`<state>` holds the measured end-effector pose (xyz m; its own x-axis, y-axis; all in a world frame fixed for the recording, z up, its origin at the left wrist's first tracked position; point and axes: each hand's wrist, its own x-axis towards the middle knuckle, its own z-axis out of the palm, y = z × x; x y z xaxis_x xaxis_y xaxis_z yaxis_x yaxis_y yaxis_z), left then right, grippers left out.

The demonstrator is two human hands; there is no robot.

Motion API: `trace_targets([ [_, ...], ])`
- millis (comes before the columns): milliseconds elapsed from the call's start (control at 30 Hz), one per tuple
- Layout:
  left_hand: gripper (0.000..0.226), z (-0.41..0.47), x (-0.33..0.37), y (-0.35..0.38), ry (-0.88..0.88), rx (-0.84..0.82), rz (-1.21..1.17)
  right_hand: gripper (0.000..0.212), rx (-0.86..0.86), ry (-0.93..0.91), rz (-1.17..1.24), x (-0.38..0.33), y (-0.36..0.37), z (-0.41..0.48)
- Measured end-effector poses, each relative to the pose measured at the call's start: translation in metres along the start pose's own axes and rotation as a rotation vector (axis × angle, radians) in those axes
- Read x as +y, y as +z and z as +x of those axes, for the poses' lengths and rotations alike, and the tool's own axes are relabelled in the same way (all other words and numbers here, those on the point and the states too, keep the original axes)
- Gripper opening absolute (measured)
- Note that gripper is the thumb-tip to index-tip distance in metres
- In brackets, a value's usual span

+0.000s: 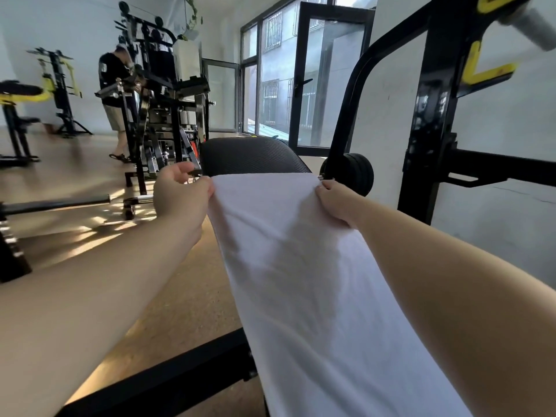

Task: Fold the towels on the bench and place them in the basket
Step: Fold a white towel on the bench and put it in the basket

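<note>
Towel: a long white cloth towel point(316, 281) lies stretched lengthwise along the bench, its near end running out of the bottom of the view and its far edge lifted between the two hands.
Bench frame: a black metal crossbar point(168, 383) passes under the towel's near part, just above the wooden floor.
Left hand point(180, 194): thumb and fingers pinch the far left corner of the towel.
Right hand point(334, 203): fingers are curled over the far right corner, clamped on the cloth.
Step in hand: judging by the two-corner hold, the first fold is being set up; the towel looks to be a single open layer.
Next move: likely bringing the far edge back toward the near end, both corners kept level so that the edges meet square.
Bench: the black, ribbed padded bench point(252, 158) shows bare just beyond the towel's far edge.
Basket: not in view, so where the folded towel must go cannot be told.
In the way: a black round disc point(352, 173) sits just beside the right hand, and a black steel rack upright with yellow hooks point(433, 130) stands close on the right; a wide swing could catch either.
Farther off: a dark bar point(60, 203) lies on the floor to the left, a black multi-station gym machine point(162, 109) stands beyond, a person in a dark shirt point(112, 82) stands at it, and tall black-framed windows point(328, 79) close off the room.
</note>
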<state>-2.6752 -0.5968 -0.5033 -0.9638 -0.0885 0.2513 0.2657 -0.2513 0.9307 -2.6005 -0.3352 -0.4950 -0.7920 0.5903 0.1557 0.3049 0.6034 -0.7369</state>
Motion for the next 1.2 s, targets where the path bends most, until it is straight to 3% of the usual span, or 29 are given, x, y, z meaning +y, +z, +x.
trace_targets([
  [233, 0.032, -0.029, 0.016, -0.004, 0.084, -0.054, 0.133, 0.055, 0.055, 0.056, -0.145, 0.001, -0.019, -0.032],
  [367, 0.031, -0.056, 0.017, -0.003, 0.084, -0.107, 0.198, 0.047, 0.076, 0.011, -0.238, 0.001, -0.038, -0.067],
  [700, 0.025, -0.145, 0.016, 0.002, 0.09, -0.261, 0.382, 0.046, -0.03, -0.019, -0.407, 0.031, -0.08, -0.176],
  [1000, 0.02, -0.23, -0.002, -0.006, 0.189, -0.601, 0.527, 0.051, -0.134, 0.002, -0.542, 0.089, -0.08, -0.258],
  [1200, 0.021, -0.278, -0.023, -0.03, 0.386, -0.998, 0.704, 0.053, -0.216, 0.047, -0.582, 0.121, -0.075, -0.307],
])
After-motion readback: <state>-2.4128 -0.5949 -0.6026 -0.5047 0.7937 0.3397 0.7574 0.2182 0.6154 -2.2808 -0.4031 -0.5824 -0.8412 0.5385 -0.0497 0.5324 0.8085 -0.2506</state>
